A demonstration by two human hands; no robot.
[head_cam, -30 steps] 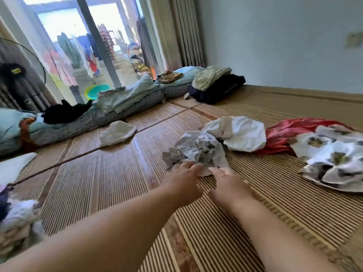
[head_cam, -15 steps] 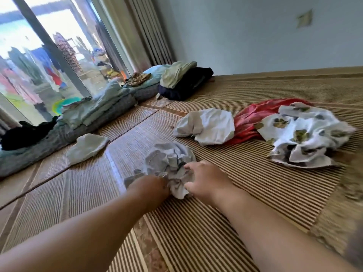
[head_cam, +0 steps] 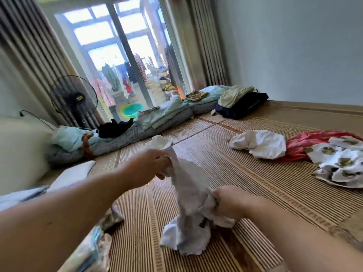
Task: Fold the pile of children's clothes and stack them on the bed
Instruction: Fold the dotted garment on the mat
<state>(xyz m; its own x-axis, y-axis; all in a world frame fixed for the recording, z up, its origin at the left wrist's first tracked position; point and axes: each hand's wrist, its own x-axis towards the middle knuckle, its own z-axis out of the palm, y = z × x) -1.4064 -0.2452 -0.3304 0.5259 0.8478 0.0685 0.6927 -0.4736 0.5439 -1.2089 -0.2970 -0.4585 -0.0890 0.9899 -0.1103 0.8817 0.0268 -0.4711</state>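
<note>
Two hands, one item in work: left hand (head_cam: 155,163) raised, fingers curled round the top of a crumpled grey garment (head_cam: 188,185); right hand (head_cam: 231,205) lower, fingers closed on its middle. The garment hangs between them, its bottom bunched on the mat (head_cam: 255,195) (kind of garment not legible).

To the right, well apart: white garment (head_cam: 259,143), loose on the mat; red cloth (head_cam: 306,142) just beside it, partly under a floral garment (head_cam: 337,160).

Behind the left hand: small white piece (head_cam: 160,141).

Lower left, under the left forearm: rumpled clothes (head_cam: 94,248), blurred.

Far edge: bedding (head_cam: 121,138) along the window, dark bundle (head_cam: 243,106) near the wall, fan (head_cam: 73,99) by the curtain.
</note>
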